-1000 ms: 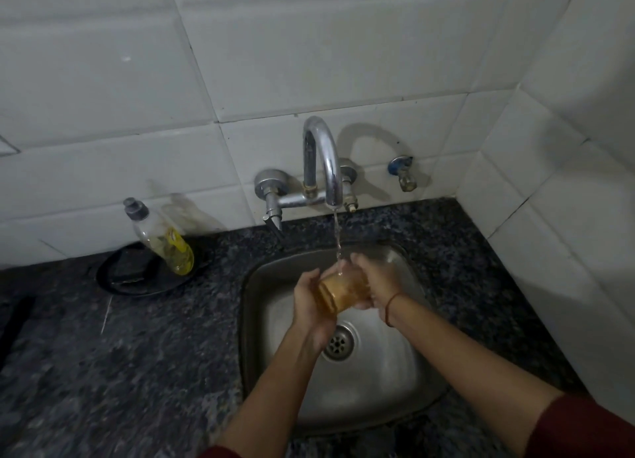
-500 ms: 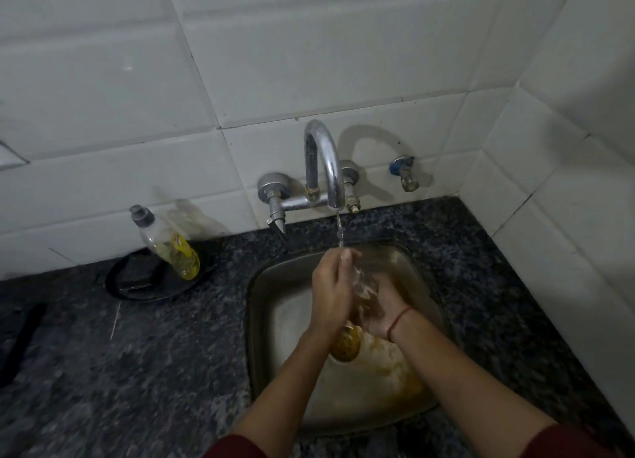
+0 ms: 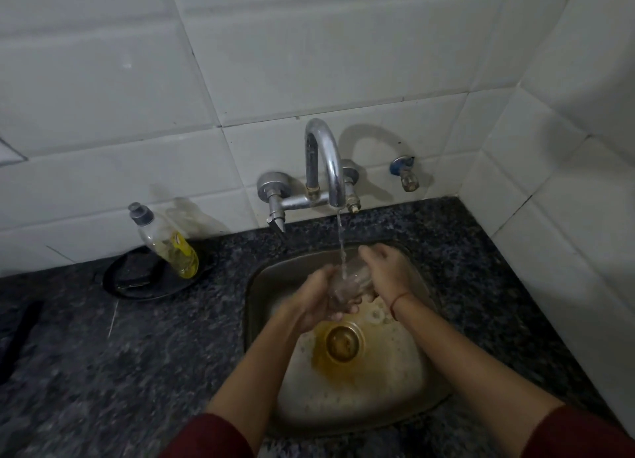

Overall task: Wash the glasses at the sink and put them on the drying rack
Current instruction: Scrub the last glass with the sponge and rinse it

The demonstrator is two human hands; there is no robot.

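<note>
A clear glass [image 3: 350, 278] lies tilted between both hands over the steel sink [image 3: 264, 285], under the thin stream of water from the curved tap [image 3: 326, 162]. My left hand [image 3: 319, 299] cups and grips the glass from below and the left. My right hand [image 3: 385, 272] holds it from the right, fingers wrapped over its side. Yellow-brown liquid pools around the drain [image 3: 343, 342] with some foam on the sink floor. No drying rack is in view.
A dish soap bottle [image 3: 168, 244] with yellow liquid leans on a black round plate [image 3: 137, 282] at the left on the dark granite counter [image 3: 120, 371]. A small valve [image 3: 405, 174] sticks out of the white tiled wall. A tiled side wall closes the right.
The glass held amber liquid under the tap, was tipped downward by my left hand, and now is empty and clear under the stream. The liquid has run into the sink.
</note>
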